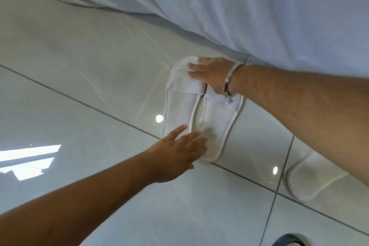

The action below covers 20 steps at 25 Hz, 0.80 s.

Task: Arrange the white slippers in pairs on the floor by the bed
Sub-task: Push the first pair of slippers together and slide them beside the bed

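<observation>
Two slippers (201,110) are laid side by side, touching, on the tiled floor (89,66) beside the bed sheet (259,16). The toe ends are pressed by the right hand (211,76), the heels by the left hand (179,152); fingers are spread flat, gripping nothing. A third slipper (311,177) lies apart, at right.

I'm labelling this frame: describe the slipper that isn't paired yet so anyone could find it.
Start at the white bed sheet, then follow the right forearm toward the lower right. The lone slipper lies there on the floor tiles, partly under that arm, untouched, apart from the pair under both hands.
</observation>
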{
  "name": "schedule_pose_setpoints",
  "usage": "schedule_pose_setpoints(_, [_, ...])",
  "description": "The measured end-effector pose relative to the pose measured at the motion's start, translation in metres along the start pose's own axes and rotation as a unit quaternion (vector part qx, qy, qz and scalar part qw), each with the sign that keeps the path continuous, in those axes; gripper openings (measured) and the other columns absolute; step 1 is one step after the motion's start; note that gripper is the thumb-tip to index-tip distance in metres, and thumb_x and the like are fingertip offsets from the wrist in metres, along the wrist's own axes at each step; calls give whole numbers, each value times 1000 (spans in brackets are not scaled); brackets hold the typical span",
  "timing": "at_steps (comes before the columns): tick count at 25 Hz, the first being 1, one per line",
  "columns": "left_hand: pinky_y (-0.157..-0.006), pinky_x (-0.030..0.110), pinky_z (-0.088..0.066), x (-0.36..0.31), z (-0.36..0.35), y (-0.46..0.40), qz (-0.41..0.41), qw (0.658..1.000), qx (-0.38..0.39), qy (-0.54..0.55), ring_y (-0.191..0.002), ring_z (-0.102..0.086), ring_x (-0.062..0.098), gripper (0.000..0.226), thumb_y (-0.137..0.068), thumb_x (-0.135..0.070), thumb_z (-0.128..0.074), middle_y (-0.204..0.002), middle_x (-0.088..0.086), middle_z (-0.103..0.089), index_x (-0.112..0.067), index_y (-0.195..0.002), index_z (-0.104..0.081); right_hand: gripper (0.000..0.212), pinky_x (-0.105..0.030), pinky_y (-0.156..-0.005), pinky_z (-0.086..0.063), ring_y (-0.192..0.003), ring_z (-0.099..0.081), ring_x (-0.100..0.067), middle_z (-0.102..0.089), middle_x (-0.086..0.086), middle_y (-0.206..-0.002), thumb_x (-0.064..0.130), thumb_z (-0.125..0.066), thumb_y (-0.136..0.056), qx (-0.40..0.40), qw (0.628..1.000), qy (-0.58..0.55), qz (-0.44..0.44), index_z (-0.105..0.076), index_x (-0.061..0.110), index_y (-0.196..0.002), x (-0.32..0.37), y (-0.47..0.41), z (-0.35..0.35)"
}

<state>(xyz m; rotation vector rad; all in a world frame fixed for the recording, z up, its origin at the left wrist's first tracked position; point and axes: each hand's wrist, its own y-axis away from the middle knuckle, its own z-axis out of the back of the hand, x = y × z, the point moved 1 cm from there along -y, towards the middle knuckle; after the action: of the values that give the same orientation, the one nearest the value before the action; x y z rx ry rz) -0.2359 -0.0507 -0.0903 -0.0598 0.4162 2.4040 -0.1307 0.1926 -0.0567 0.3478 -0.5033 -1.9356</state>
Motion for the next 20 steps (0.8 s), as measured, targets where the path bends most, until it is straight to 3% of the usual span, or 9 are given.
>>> schedule_pose_setpoints(4, [-119, 57, 2, 15, 5, -5, 11, 999, 38, -36, -150, -10, 31, 69, -96, -57, -33, -162, 8, -22, -18, -152, -25, 70, -41, -118, -12, -146, -1, -25, 1, 2, -161, 5, -42, -86, 48, 996, 73, 7, -18, 24, -148, -22, -6, 2])
schedule_pose_setpoints(7, [-117, 57, 12, 21, 5, -1, 3, 998, 54, -31, -149, 4, 29, 74, -96, -61, -30, -163, 8, -16, -17, -154, -19, 81, -39, -118, -7, -146, 4, -24, 8, 3, -160, -1, -42, -83, 18, 995, 79, 51, -6, 27, -150, -22, -2, 2])
schedule_pose_setpoints(9, [-115, 56, 18, 14, 5, -3, 1, 998, 57, -41, -146, 13, 28, 76, -95, -63, -29, -164, 9, -10, -16, -154, -14, 88, -38, -118, -5, -146, 5, -22, 10, 5, -160, -2, -43, -81, 49, 994, 72, 59, 1, 33, -149, -14, -5, -1])
schedule_pose_setpoints(13, [-116, 55, 18, 22, 10, 4, 14, 997, 52, -51, -149, 7, 29, 81, -93, -67, -27, -164, 10, -10, -14, -154, -17, 92, -44, -118, -7, -146, 2, -25, 11, 5, -160, 7, -53, -81, 62, 997, 47, -2, 3, 37, -148, -11, 7, -21])
schedule_pose_setpoints(17, [-120, 51, -1, 64, 20, 23, 61, 991, 60, -101, -148, -22, 34, 93, -87, -73, -29, -157, 18, -31, -3, -147, -37, 76, -48, -117, -4, -145, 8, -30, 14, -7, -159, 12, -47, -85, 39, 998, 29, -30, -8, 29, -148, -17, 49, -43])
schedule_pose_setpoints(20, [-121, 49, 5, 98, 28, 24, 155, 975, 89, -131, -150, -10, 33, 107, -82, -81, -8, -162, 18, -16, -1, -152, -21, 63, -51, -114, -10, -145, -4, -35, -3, -12, -160, 17, -46, -82, -47, 999, 0, -8, -29, 23, -142, 7, 71, -66])
